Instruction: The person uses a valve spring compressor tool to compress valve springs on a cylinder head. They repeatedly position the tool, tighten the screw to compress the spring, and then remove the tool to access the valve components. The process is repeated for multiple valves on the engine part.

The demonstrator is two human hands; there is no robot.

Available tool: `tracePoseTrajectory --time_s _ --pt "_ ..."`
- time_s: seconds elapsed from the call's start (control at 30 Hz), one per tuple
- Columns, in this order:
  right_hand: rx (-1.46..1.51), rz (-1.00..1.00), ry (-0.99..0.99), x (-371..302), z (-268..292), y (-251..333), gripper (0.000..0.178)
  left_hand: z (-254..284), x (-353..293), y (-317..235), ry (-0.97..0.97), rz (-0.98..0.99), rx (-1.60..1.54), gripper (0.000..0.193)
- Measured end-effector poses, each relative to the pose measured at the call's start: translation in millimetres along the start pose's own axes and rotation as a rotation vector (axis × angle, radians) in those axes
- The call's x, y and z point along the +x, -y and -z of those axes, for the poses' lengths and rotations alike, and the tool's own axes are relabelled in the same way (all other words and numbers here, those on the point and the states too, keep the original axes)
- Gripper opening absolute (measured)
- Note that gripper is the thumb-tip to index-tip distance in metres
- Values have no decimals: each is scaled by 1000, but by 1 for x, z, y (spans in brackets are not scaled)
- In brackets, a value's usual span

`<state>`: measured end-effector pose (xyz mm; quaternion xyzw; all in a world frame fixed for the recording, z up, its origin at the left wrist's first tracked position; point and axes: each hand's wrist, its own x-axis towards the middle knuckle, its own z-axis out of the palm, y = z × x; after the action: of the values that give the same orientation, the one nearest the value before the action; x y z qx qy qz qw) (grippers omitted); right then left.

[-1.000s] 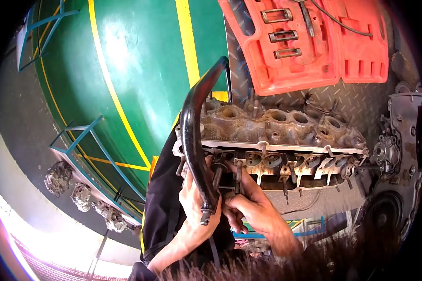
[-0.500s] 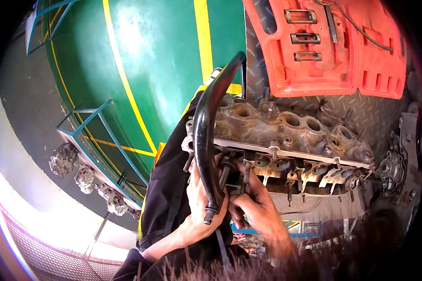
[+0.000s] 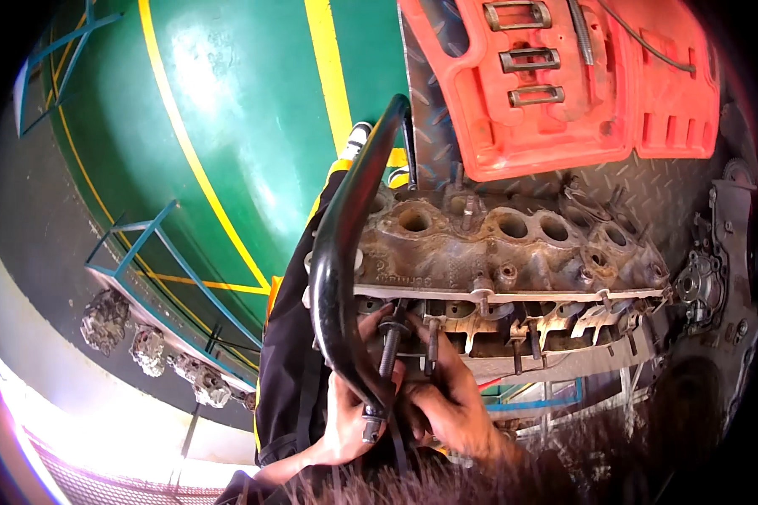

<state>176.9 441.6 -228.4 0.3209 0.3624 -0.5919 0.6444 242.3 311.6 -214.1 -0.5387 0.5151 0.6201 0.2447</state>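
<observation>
The black C-shaped clamp (image 3: pixel 328 286) arches over the left end of the cylinder head (image 3: pixel 455 252), its threaded screw (image 3: pixel 390 349) standing on the near side. The left hand (image 3: pixel 349 421) is closed around the clamp's lower end, fingertips reaching up beside the screw. The right hand (image 3: pixel 451 412) has fingers bent up by the screw and a stud (image 3: pixel 431 349) (whether they grasp anything, I cannot tell). Beyond the head, an open red tool case (image 3: pixel 514 151) lies on a patterned metal surface (image 3: pixel 632 194); green floor (image 3: pixel 227 151) stretches off to the left.
</observation>
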Motion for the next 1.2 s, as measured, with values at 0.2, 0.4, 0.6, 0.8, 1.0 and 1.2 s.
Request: tracePoseTrajectory --time_s 0.2,0.4,0.6,0.8,1.0,1.2 --pt "73 70 -42 -1 -6 -18 65 12 8 -10 172 227 -87 65" --pt "-85 76 -100 4 -7 -14 47 17 11 -14 225 257 -31 68" --pt "-128 146 -123 7 -6 -11 34 18 10 -11 251 221 -27 71" --pt "-139 107 -132 4 -7 -12 51 11 9 -12 134 131 79 56" --pt "-282 326 -294 13 -13 -30 33 8 9 4 86 85 -6 55" --pt "-324 343 -234 13 -8 -25 44 11 7 -8 155 243 -243 63"
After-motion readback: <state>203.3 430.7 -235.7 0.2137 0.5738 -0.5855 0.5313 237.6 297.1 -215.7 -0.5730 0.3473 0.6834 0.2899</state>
